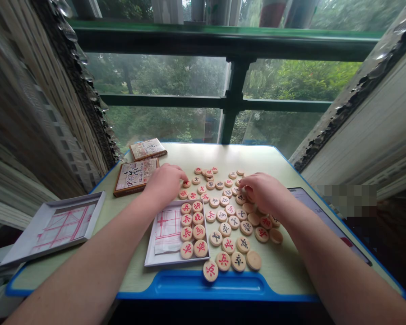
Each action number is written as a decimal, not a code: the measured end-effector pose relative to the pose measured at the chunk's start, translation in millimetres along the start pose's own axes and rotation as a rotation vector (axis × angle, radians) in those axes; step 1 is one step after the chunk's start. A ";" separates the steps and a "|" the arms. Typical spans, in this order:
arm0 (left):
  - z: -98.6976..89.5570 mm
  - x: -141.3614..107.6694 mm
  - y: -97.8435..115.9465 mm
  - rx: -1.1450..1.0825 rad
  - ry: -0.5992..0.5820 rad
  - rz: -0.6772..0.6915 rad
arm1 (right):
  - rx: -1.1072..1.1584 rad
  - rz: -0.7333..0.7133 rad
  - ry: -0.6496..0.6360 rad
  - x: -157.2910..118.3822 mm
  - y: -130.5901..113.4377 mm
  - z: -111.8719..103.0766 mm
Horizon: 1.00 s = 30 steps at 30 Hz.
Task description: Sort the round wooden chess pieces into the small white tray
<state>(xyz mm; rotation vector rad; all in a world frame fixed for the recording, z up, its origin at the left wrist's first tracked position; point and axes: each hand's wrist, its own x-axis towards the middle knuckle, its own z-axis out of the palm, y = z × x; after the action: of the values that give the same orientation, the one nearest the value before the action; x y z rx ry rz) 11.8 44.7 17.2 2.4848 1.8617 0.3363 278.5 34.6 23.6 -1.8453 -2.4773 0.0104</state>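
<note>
While a shallow white tray (pixel 25 246) jutted past the left edge of the table (pixel 219 155), two printed boxes (pixel 135 175) lay farther back. Next came the left hand (pixel 164 181), its fingers bent down at a red-marked disc (pixel 186 184); whether they gripped it could not be told. Just nearer sat a white box (pixel 165 260), with eight red-marked pieces (pixel 199 232) flat in two columns of four along its right side. Loose discs (pixel 225 229), red-marked, black-marked and blank, spread beyond and to the right of it. Among them the right hand (pixel 265 192) curled its fingers downward; its hold could not be made out. A tablet (pixel 325 216) lay near the right forearm (pixel 331 253).
</note>
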 end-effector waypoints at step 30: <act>0.4 -1.6 0.7 0.035 -0.082 -0.018 | -0.057 0.276 0.070 21.9 4.3 10.5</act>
<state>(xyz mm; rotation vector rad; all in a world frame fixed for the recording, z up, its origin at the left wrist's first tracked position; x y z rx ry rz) 12.1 43.0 16.6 2.4621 1.8732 0.1994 275.8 57.0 13.8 -2.1557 -2.1809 -0.1127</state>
